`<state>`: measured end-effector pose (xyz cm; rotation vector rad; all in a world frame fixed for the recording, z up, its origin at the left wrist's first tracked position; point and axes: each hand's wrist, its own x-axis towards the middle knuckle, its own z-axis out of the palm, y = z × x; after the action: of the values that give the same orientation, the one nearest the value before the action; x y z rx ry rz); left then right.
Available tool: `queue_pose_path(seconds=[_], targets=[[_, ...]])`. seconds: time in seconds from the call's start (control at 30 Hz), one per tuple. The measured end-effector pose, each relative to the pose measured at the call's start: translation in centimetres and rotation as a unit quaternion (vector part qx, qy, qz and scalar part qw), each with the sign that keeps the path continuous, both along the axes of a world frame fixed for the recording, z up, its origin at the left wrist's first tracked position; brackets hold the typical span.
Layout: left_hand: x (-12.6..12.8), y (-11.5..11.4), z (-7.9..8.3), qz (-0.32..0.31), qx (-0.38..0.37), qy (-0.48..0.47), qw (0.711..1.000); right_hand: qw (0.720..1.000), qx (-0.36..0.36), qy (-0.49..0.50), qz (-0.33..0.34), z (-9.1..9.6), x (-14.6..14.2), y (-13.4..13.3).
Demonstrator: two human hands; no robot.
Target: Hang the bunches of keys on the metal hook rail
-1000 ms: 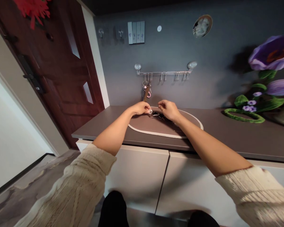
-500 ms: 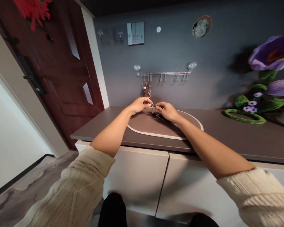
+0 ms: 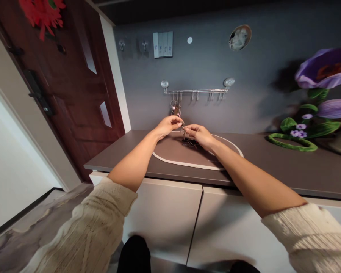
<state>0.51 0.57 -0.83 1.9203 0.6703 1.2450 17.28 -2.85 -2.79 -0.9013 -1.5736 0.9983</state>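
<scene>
over the oval mat (image 3: 173, 148), toward its eleven o'clock, left hand (image 3: 168, 127) at nine o'clock and right hand (image 3: 200, 134) at three keep a narrow, pinching grip on the metal ring (image 3: 183, 130), probably steadying it above the dark bunch (image 3: 190, 143) at five.

Small round silvery metal ring (image 3: 183, 130): plain, bright. Cluster of small, flat-looking items (image 3: 191, 143): near-black, finer markings too small to tell. Oblong, round-ended mat (image 3: 170, 148): muted brown, off-white border all round. Smooth, straight-edged surface (image 3: 108, 159): dark grey-brown, unpatterned. Flat cabinet doors (image 3: 165, 212): off-white, plain. Smooth wall panel (image 3: 261, 110): blue-grey. Panelled door (image 3: 82, 113): deep reddish brown, pale slanted insets. Large cup-shaped artificial flower (image 3: 304, 79): purple, orange-brown centre. Fuzzy loop (image 3: 294, 148): green. Knitted sleeves (image 3: 93, 227): cream, ribbed and cabled. Stone-look floor (image 3: 45, 223): grey, marbled veining.
</scene>
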Motion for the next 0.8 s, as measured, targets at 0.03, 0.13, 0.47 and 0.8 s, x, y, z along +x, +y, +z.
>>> queue_pose_path(seconds=[0.03, 0.13, 0.47, 0.8], targets=[[0.01, 0.00, -0.01, 0.000, 0.002, -0.001, 1.000, 1.000, -0.003, 0.009, -0.004, 0.02, -0.01, -0.01], [0.08, 0.01, -0.07, 0.001, 0.006, -0.005, 1.000, 1.000, -0.004, 0.026, -0.011, 0.06, -0.01, 0.01], [0.27, 0.01, -0.25, 0.019, 0.010, 0.013, 1.000, 0.997, 0.014, 0.023, -0.070, 0.59, 0.31, -0.11], [0.68, -0.78, -0.27, 0.041, 0.037, 0.073, 0.996, 0.988, 0.113, -0.034, -0.098, 0.54, 0.70, 0.26]])
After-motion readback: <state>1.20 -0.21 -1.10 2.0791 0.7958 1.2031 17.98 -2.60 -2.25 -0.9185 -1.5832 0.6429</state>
